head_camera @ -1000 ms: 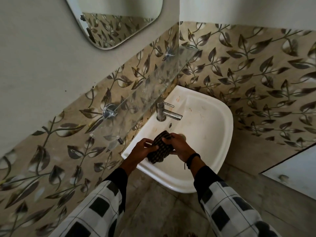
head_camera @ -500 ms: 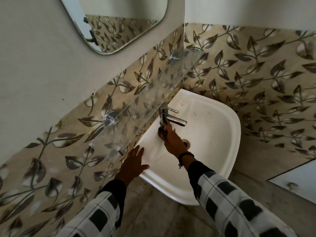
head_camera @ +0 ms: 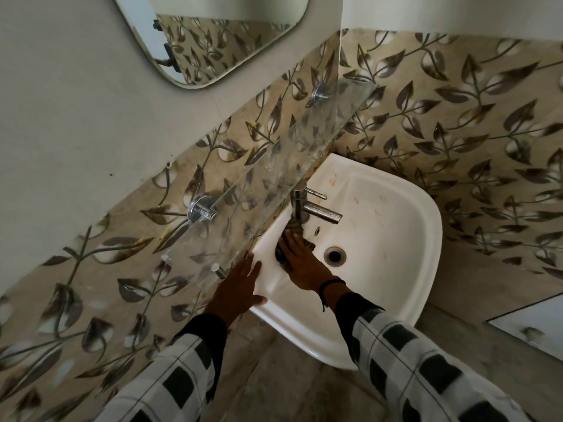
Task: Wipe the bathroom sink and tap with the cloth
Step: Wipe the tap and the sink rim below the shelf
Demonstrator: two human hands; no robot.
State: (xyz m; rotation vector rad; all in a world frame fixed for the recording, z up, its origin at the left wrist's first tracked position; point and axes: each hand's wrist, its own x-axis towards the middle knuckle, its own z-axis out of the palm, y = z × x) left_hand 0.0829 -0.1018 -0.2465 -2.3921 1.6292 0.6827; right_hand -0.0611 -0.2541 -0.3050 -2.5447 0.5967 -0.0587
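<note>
Though mostly hidden, cloth (head_camera: 280, 254) under right hand (head_camera: 303, 263).

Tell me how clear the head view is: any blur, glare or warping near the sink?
Head view: dim light; wide-angle warp bends the walls and the sink; the glass shelf carries reflections over the tiles; the cloth under the right hand is dark, its pattern barely readable.

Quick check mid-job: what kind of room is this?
Most likely a small bathroom: a white sink with a chrome tap in a tiled corner, a glass shelf over it and a mirror on the wall above.
</note>
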